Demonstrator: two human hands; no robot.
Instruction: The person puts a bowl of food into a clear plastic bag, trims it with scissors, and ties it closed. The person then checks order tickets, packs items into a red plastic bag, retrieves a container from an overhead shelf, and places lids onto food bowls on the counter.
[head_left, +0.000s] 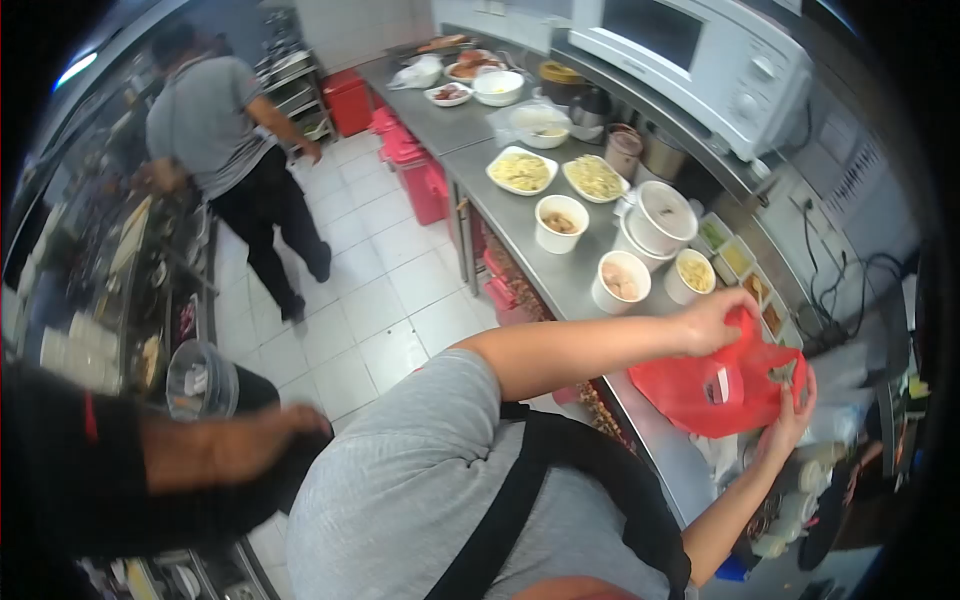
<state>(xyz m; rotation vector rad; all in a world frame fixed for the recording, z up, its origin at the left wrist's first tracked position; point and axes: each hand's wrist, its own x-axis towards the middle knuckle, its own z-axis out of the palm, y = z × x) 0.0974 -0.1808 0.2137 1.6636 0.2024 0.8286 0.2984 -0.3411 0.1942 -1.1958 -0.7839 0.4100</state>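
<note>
A red plastic bag (pixel 690 400) is spread at the near end of the steel counter. My left hand (pixel 715 325) is closed on its far upper edge, fingers curled over the plastic. Lower down, my right hand (pixel 792 420) grips the bag's right edge, holding the mouth apart. A small white patch shows on the bag's middle, and something grey-green lies by its right rim, too small to name. Beside my left hand stand a white tub of yellowish food (pixel 690 275) and a tub of pale pinkish pieces (pixel 620 280).
Stacked lidded tubs (pixel 665 215), a tub of brown food (pixel 560 222) and plates of pale shreds (pixel 522 170) stand along the counter (pixel 460 150). A microwave (pixel 700 60) sits on a shelf above. Behind me are a person in grey (pixel 215 120) and another person's arm (pixel 220 450).
</note>
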